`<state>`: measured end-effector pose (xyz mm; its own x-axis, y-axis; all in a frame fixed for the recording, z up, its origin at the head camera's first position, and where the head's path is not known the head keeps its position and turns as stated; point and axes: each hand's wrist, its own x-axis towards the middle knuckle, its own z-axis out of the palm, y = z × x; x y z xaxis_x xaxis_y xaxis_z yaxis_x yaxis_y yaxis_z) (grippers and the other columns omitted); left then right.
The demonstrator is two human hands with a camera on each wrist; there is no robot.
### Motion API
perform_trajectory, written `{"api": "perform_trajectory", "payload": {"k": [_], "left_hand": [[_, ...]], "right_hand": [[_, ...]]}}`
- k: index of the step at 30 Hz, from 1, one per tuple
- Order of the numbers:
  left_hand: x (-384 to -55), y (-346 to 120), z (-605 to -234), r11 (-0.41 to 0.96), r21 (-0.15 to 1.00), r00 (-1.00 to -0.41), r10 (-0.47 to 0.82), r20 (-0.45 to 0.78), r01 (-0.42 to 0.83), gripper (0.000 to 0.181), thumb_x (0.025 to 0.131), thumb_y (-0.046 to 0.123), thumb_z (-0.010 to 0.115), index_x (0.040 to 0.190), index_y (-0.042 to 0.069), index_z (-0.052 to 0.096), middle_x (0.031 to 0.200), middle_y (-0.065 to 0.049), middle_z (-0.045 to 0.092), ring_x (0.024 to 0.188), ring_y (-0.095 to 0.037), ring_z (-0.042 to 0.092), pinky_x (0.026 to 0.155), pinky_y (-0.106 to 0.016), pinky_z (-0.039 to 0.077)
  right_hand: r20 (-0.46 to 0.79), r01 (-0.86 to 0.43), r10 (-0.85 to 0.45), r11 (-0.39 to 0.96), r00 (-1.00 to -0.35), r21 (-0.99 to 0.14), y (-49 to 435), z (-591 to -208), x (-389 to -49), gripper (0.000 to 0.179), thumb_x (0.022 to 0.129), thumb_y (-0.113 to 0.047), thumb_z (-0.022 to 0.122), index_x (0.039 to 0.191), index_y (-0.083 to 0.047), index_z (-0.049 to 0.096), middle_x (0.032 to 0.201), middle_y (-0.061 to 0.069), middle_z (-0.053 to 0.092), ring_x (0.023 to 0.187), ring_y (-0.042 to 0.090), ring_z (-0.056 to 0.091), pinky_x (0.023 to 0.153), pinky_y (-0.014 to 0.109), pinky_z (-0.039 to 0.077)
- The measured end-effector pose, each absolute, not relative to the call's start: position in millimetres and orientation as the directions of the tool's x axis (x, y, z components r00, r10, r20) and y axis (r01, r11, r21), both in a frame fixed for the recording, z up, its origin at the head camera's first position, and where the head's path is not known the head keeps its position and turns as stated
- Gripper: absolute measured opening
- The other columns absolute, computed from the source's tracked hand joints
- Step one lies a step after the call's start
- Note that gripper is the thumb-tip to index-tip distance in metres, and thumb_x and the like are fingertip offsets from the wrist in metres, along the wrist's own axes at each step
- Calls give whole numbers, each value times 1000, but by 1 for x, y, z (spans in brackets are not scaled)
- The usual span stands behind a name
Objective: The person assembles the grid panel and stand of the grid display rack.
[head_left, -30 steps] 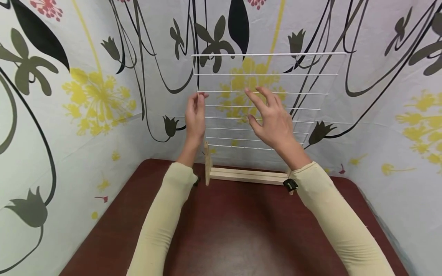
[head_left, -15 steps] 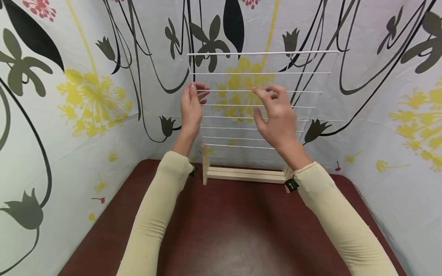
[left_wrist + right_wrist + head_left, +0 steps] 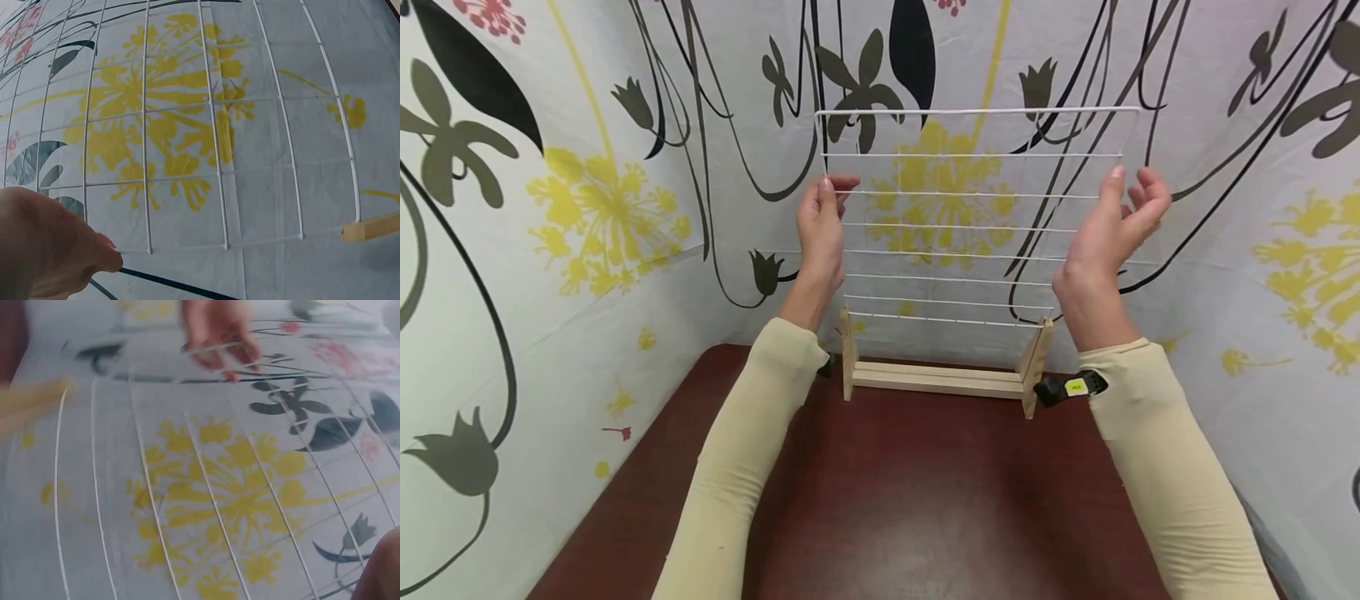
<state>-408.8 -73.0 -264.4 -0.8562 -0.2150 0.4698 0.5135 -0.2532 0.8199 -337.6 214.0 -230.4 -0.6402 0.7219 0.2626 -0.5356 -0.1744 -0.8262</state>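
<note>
A white wire rack (image 3: 955,226) stands upright, its lower end set in a wooden base (image 3: 936,379) on the table. My left hand (image 3: 822,233) holds the rack's left edge between thumb and fingers, a little below the top. The left wrist view has that hand (image 3: 47,247) at the corner of the wire mesh. Just by the rack's right edge is my right hand (image 3: 1105,250), thumb raised and fingers loosely bent. Whether it touches the wire is hard to tell. In the blurred right wrist view, the left hand (image 3: 219,331) appears across the mesh.
The dark red tabletop (image 3: 902,500) extends in front of the base. Close behind and at both sides hangs a pale cloth (image 3: 625,350) printed with flowers and leaves. A black strap device (image 3: 1070,387) sits on the right wrist.
My right hand has moved from in front of the rack's middle out to its right edge, turning as it goes. The left hand stays at the left edge, slightly higher than a second ago.
</note>
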Motion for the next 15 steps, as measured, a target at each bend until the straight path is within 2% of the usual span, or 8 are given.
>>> {"api": "perform_trajectory", "payload": {"k": [2, 4, 9, 15], "left_hand": [[-411, -72, -264, -283, 811, -858, -225, 463, 512, 33, 116, 28, 39, 111, 12, 67, 118, 0, 73, 130, -18, 63, 121, -48, 37], [-413, -70, -264, -306, 804, -858, -237, 455, 511, 32, 115, 27, 40, 109, 12, 67, 115, 0, 73, 128, -19, 64, 122, -50, 36], [-416, -67, -262, -328, 793, -857, -246, 453, 513, 32, 115, 25, 42, 106, 9, 68, 109, 1, 73, 125, -20, 65, 123, -51, 36], [-420, -65, -262, -351, 784, -858, -259, 444, 512, 32, 114, 24, 43, 104, 9, 69, 105, 1, 73, 121, -16, 65, 125, -44, 38]], "right_hand": [[196, -488, 667, -284, -719, -825, 219, -233, -343, 23, 109, -35, 57, 131, -28, 54, 133, -14, 46, 121, -4, 44, 104, 17, 32], [172, -462, 628, -334, -759, -822, 223, -236, -349, 20, 111, -35, 55, 127, -25, 60, 129, -14, 51, 119, -4, 46, 105, 17, 31], [118, -415, 574, -419, -810, -808, 231, -240, -359, 21, 112, -37, 52, 110, -23, 67, 112, -9, 63, 107, 5, 51, 101, 20, 34], [37, -392, 534, -569, -845, -723, 240, -239, -365, 20, 108, -31, 61, 95, -17, 66, 89, -3, 69, 93, 12, 54, 90, 22, 41]]}}
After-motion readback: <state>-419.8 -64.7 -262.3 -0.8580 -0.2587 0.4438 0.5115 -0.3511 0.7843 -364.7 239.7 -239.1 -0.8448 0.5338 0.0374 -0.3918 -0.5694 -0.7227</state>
